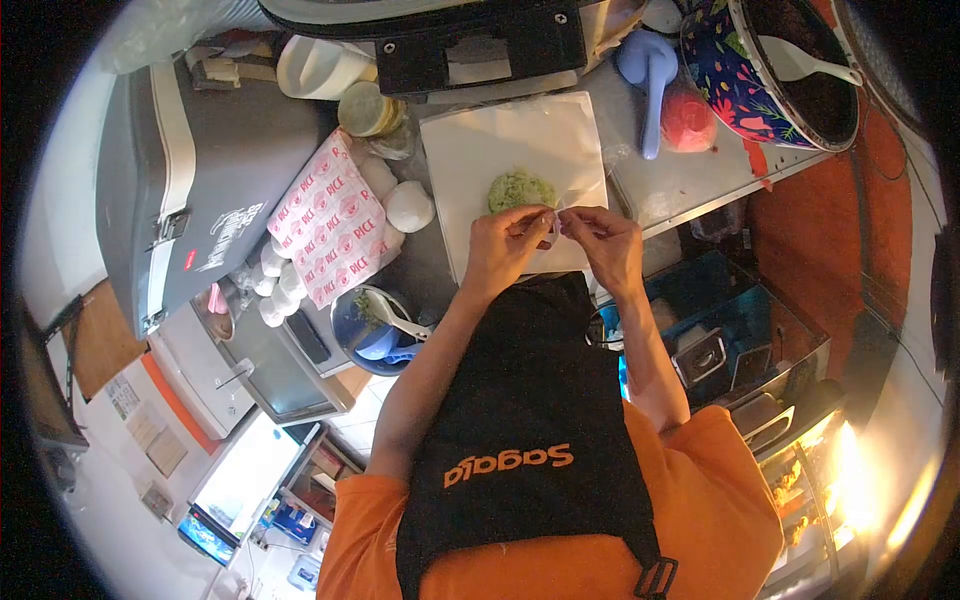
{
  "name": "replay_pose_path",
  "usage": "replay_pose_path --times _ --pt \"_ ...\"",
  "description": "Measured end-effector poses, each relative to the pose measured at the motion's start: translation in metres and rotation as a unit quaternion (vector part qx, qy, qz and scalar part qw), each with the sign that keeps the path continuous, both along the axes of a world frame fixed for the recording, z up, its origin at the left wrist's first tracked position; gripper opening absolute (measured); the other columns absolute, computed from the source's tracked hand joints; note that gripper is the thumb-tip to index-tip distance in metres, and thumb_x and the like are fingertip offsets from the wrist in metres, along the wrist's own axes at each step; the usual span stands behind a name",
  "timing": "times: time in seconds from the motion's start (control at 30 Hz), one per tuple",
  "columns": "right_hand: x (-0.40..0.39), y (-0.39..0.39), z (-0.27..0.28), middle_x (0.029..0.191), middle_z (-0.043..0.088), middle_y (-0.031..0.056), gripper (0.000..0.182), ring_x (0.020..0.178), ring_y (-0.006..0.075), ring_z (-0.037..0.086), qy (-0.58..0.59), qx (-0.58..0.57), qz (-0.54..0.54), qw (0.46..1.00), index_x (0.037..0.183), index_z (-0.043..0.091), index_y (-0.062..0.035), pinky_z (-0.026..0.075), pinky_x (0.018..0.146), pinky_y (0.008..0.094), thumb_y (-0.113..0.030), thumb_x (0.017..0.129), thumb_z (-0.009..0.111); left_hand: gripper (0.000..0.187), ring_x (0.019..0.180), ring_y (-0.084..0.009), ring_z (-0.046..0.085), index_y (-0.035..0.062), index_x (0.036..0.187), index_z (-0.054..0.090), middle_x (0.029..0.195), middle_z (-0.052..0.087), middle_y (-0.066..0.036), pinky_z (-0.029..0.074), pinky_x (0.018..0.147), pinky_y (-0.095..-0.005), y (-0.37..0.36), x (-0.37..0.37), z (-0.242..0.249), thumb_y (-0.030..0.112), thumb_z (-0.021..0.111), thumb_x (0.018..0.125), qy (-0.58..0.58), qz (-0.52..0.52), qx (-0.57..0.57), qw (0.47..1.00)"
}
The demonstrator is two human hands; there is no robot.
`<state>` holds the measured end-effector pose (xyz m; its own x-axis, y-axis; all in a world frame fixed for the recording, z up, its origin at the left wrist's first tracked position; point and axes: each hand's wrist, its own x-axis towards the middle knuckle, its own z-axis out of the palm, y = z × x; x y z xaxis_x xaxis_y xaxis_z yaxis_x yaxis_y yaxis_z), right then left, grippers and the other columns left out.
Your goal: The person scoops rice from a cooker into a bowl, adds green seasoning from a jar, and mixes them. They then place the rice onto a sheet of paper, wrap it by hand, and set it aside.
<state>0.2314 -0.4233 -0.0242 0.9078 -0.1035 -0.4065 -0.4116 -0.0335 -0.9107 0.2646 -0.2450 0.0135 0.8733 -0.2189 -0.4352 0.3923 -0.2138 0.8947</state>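
Note:
A mound of green-tinted rice [520, 190] lies on a square sheet of white paper [465, 150] on the counter. Just below the mound, my left hand [515, 240] and my right hand [603, 245] meet near the paper's lower right part. Both hands have their fingertips pinched together around a small whitish thing [556, 225] between them. It is too small to name, and the fingers partly hide it.
Left of the paper are printed rice wrappers [335, 220], white round bundles [409, 206], a jar [365, 110] and a bowl with utensils [365, 330]. To the right are a blue ladle [650, 85], a red-pink bundle [688, 120] and a patterned pot [735, 80]. A grey cooler [220, 150] stands far left.

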Motion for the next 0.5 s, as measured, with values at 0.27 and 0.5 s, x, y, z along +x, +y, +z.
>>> replay_pose_path --times 0.27,0.5 --pt "0.002 -0.002 0.005 0.093 0.076 0.0125 0.024 0.085 0.0186 0.073 0.012 0.011 0.015 1.0 0.106 0.074 0.0029 0.059 0.075 0.032 -0.018 0.096 0.07 0.029 0.086 -0.0212 0.074 -0.0084 0.114 0.069 0.098 0.075 -0.015 0.062 0.077 -0.0333 0.002 0.001 -0.004 0.017 0.065 0.1 -0.006 -0.016 -0.002 1.0" --pt "-0.023 -0.018 -0.003 0.093 0.072 0.0142 0.02 0.086 0.0207 0.072 0.069 0.101 -0.044 0.992 0.103 0.068 0.0069 0.062 0.077 0.0351 -0.012 0.098 0.064 0.024 0.084 -0.0176 0.074 -0.0042 0.11 0.068 0.092 0.075 -0.012 0.06 0.073 -0.029 -0.001 -0.003 -0.012 0.015 0.07 0.095 -0.015 -0.04 0.022 0.999"
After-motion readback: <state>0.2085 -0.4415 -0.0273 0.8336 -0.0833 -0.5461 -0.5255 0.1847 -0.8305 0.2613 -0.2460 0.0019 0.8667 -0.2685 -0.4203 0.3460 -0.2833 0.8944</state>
